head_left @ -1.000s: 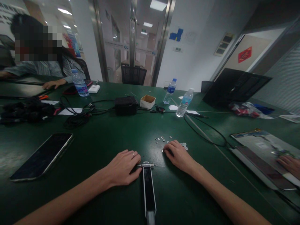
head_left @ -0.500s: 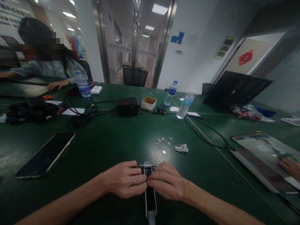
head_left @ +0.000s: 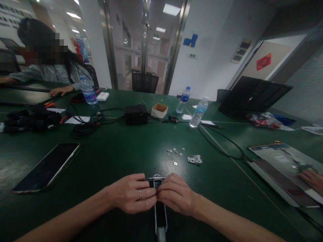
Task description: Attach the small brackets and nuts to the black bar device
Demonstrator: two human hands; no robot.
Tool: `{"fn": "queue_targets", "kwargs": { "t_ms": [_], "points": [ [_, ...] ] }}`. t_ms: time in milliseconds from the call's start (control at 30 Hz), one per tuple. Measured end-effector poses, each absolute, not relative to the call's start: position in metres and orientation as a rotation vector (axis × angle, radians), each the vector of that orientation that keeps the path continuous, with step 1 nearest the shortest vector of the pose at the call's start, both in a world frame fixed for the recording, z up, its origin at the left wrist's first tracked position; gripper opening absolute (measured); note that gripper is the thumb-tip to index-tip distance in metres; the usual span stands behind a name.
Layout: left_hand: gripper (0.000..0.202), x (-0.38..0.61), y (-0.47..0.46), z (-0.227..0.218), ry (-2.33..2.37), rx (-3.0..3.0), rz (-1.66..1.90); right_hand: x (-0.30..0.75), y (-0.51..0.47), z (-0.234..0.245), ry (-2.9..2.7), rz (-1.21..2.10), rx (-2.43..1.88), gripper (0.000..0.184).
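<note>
Bare green table lies open between the phone near the left edge and the scattered washers with the small metal bracket ahead of the hands. Toward the far edge, tangled cables, a black box and bottles crowd the way; a black cable and a panel block the right side.

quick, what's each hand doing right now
left hand: closed, fingers on the far end of the long black metal-framed bar
right hand: closed on the same end
</note>
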State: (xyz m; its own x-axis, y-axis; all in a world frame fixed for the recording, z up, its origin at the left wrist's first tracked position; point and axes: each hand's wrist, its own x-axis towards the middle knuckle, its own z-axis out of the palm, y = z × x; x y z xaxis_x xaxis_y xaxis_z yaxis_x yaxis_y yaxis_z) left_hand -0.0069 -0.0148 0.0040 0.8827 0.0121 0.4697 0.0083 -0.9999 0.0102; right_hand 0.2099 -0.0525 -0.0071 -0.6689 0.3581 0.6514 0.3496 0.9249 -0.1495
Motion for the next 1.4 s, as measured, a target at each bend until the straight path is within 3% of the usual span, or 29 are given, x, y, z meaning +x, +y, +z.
{"fn": "queue_targets", "kwargs": {
  "t_ms": [200,467,1067,1400],
  "points": [
    [0.02,-0.013,-0.004,0.0,0.204,2.905,0.939,0.221,-0.037,-0.008,-2.18,0.001,-0.638,0.01],
    [0.014,-0.024,0.015,0.0,0.513,2.557,0.543,0.242,-0.02,-0.008,-2.397,0.102,-1.016,0.017],
    [0.017,-0.023,0.015,-0.004,0.552,2.444,0.519,0.236,-0.023,-0.005,-2.496,0.233,-0.992,0.01],
    [0.007,-0.024,0.019,-0.01,0.646,2.447,0.549,0.237,-0.02,-0.015,-2.462,0.231,-0.991,0.01]
  ]
}}
